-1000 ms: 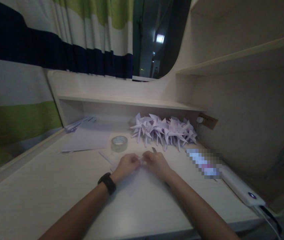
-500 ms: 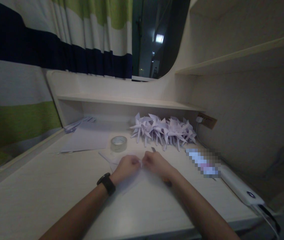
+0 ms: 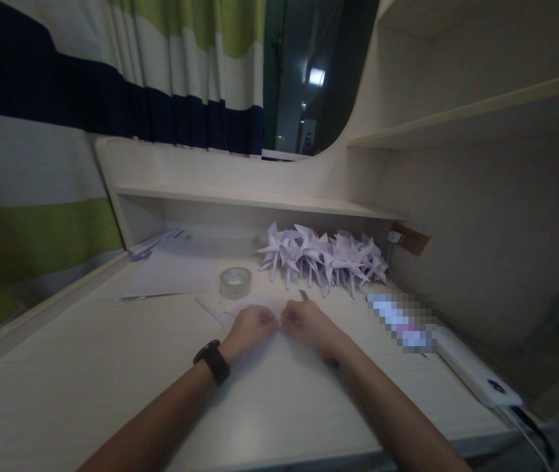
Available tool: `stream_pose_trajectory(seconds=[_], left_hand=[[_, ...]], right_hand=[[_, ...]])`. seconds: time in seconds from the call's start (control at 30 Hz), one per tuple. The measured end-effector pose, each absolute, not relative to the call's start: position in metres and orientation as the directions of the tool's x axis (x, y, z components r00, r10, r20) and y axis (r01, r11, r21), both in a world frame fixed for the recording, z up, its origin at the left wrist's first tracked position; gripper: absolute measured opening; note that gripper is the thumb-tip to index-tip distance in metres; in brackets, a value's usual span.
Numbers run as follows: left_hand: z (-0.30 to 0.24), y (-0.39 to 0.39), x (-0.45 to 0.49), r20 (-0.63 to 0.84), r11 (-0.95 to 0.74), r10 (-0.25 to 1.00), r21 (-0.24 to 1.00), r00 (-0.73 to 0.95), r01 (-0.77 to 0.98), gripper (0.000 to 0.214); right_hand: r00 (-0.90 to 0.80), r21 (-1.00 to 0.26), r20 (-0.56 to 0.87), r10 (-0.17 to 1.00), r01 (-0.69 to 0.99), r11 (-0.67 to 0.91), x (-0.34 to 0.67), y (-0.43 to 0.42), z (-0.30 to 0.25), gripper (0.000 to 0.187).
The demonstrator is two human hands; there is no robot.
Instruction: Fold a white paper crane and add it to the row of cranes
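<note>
My left hand (image 3: 253,328), a dark watch (image 3: 212,360) at its wrist, is closed with its fingertips pinching a white sheet of paper (image 3: 230,314). My right hand (image 3: 308,322) is closed in a pinch at the same paper, and its fingertips almost meet those of the left. Both hands hide much of the sheet. A thin white paper stick (image 3: 205,306) lies by the sheet's left side. Under my right hand and wrist lies a utility knife (image 3: 303,295), mostly covered, with its blade end and a bit of orange handle showing.
A roll of clear tape (image 3: 235,283) lies beyond my left hand. Several white paper pinwheels (image 3: 326,255) are heaped at the back. Paper sheets (image 3: 173,269) lie back left. On the right are a blurred-out phone (image 3: 400,321) and a white power strip (image 3: 476,370) with cables.
The paper has shifted between my fingers, and less of it shows below my left hand. Both hands stay pinched close together in nearly the same place. The view has moved slightly.
</note>
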State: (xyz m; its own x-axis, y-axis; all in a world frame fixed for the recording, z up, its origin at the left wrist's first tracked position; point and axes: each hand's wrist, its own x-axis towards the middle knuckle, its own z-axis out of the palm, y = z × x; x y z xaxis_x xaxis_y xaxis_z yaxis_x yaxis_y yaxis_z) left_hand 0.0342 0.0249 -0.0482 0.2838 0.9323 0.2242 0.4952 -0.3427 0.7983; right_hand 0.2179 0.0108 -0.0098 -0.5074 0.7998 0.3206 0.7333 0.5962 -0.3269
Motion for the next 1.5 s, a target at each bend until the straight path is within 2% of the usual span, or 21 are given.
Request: stream_pose_trajectory(seconds=[0.23,0.53,0.73,0.97,1.2,1.27,1.4,1.5], left_hand=[[-0.045,0.024,0.034,0.245,-0.377,0.92,0.766,0.305,0.52,0.016],[-0.05,0.029,0.033,0.177,-0.31,0.931,0.846,0.319,0.433,0.02],[-0.048,0.028,0.033,0.167,-0.261,0.95,0.89,0.264,0.374,0.015],[-0.046,0.027,0.031,0.27,-0.397,0.915,0.737,0.301,0.547,0.016],[-0.044,0.025,0.032,0.282,-0.425,0.903,0.697,0.325,0.577,0.017],[-0.044,0.024,0.032,0.276,-0.421,0.904,0.703,0.326,0.573,0.017],[-0.041,0.022,0.033,0.276,-0.429,0.899,0.708,0.34,0.561,0.019],[-0.036,0.019,0.034,0.258,-0.432,0.896,0.693,0.362,0.576,0.021]], right_hand=[[-0.526,-0.273,0.31,0.792,0.748,0.604,0.216,0.009,-0.008,0.008],[-0.501,-0.342,0.36,0.787,0.715,0.61,0.215,0.01,-0.007,0.01],[-0.491,-0.367,0.359,0.794,0.708,0.603,0.217,0.014,-0.011,0.012],[-0.515,-0.31,0.349,0.783,0.725,0.615,0.216,0.011,-0.008,0.01],[-0.533,-0.24,0.371,0.76,0.736,0.633,0.216,0.011,-0.01,0.01],[-0.524,-0.298,0.37,0.767,0.715,0.633,0.218,0.013,-0.011,0.009],[-0.484,-0.516,0.327,0.812,0.628,0.583,0.222,0.021,-0.015,0.005],[-0.454,-0.668,0.263,0.851,0.551,0.5,0.225,0.029,-0.018,0.036]])
